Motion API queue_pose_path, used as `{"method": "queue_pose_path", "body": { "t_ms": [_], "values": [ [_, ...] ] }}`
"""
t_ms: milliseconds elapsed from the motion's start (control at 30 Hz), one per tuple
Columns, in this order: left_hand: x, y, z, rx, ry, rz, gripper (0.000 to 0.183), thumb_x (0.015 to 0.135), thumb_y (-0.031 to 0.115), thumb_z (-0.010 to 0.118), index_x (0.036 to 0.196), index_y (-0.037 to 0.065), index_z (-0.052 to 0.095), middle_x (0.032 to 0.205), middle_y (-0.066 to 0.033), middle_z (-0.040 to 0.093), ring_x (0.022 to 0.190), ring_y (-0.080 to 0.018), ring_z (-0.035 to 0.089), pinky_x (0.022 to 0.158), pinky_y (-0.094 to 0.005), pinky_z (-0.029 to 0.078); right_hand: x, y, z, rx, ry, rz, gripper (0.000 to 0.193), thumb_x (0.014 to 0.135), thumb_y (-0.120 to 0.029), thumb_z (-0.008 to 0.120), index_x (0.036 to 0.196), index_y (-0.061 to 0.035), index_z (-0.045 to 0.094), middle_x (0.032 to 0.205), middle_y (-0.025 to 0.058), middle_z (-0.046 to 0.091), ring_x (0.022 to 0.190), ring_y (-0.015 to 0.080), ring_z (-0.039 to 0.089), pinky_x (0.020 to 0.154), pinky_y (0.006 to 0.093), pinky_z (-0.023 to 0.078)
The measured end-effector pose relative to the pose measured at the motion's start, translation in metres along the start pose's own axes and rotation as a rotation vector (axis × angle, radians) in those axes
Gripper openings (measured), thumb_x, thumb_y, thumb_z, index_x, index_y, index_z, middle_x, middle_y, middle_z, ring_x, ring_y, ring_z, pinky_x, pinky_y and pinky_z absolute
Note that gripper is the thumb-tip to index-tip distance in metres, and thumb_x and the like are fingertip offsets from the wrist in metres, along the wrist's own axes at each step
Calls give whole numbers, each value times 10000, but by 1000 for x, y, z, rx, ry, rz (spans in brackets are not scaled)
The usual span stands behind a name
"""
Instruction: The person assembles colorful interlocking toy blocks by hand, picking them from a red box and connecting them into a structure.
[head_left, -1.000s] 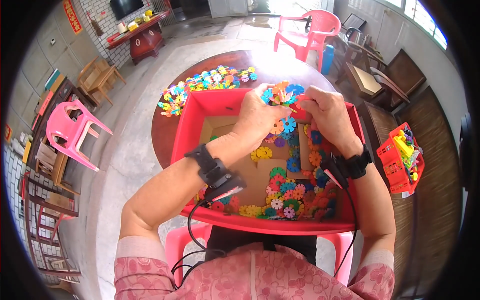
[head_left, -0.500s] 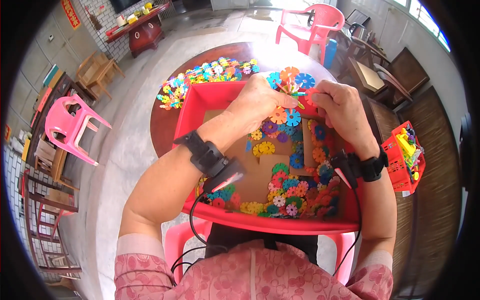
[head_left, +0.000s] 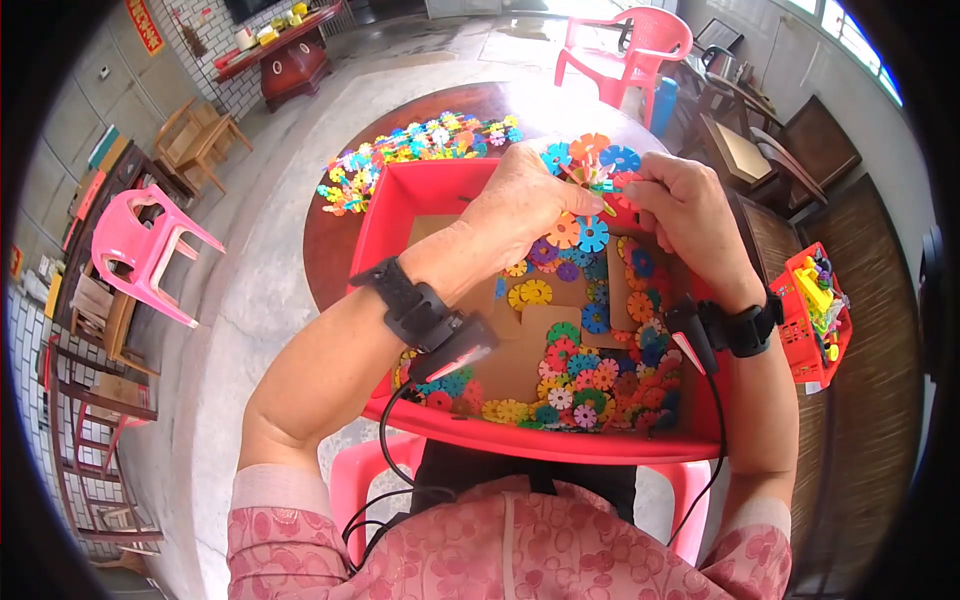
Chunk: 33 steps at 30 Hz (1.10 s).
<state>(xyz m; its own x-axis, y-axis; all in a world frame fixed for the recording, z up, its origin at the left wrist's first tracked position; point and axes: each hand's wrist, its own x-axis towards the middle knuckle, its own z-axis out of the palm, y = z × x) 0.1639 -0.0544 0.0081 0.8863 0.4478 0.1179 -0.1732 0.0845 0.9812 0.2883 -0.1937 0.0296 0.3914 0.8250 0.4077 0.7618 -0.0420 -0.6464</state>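
My left hand (head_left: pixel 525 205) and my right hand (head_left: pixel 680 210) meet over the far end of a red plastic bin (head_left: pixel 400 215), both gripping a cluster of joined snowflake discs (head_left: pixel 590 160) in blue, orange and red. Loose snowflake discs (head_left: pixel 580 370) of many colours lie in the bin on a cardboard liner, mostly along its near and right sides. Both wrists wear black bands with cables running back to my body.
A pile of joined colourful discs (head_left: pixel 420 150) lies on the round dark table (head_left: pixel 325 250) beyond the bin. A pink chair (head_left: pixel 140 250) stands at left, a red chair (head_left: pixel 625 50) at the far side, and a small red basket of toys (head_left: pixel 815 310) at right.
Both hands have lifted the disc cluster up and away, toward the bin's far edge. The cluster now shows more blue and orange discs on top.
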Motion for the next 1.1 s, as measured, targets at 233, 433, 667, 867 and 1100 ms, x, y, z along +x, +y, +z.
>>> {"method": "queue_pose_path", "body": {
  "t_ms": [233, 433, 667, 867, 1100],
  "values": [
    [9, -15, -14, 89, -111, 44, 340, 811, 107, 711, 1116, 13, 595, 964, -47, 631, 840, -124, 611, 649, -274, 519, 5, 31, 22, -91, 92, -170, 184, 785, -113, 620, 725, 41, 539, 651, 209, 547, 602, 357, 560, 557, 386, 429],
    [11, 0, -27, 165, -192, -210, 558, 825, 462, 674, 1217, 80, 562, 1214, -52, 536, 1130, -180, 492, 869, -417, 451, 6, 33, 17, -179, -25, -104, 168, 804, -139, 607, 780, 25, 585, 658, 178, 559, 652, 300, 585, 610, 375, 442],
    [23, -20, -40, 445, -459, -267, 410, 834, 355, 679, 1123, 68, 633, 1111, -44, 597, 1040, -129, 531, 893, -298, 420, 5, 31, 32, -203, -258, -146, 174, 812, -136, 585, 782, 35, 578, 645, 152, 571, 608, 273, 584, 585, 362, 446],
    [43, -53, -62, 472, -462, 40, 335, 773, 269, 717, 992, 27, 645, 851, -80, 615, 774, -188, 567, 678, -319, 457, 2, 34, 39, 15, -145, 34, 144, 867, -165, 559, 855, -26, 595, 626, 52, 581, 532, 124, 559, 479, 270, 436],
    [17, 10, -37, 695, -91, 31, 293, 846, 175, 613, 1015, -63, 635, 934, -113, 646, 815, -160, 572, 681, -300, 455, -14, 53, 46, -273, -581, -316, 206, 782, -16, 594, 987, -12, 611, 766, 107, 614, 635, 238, 607, 585, 334, 489]
  ]
}}
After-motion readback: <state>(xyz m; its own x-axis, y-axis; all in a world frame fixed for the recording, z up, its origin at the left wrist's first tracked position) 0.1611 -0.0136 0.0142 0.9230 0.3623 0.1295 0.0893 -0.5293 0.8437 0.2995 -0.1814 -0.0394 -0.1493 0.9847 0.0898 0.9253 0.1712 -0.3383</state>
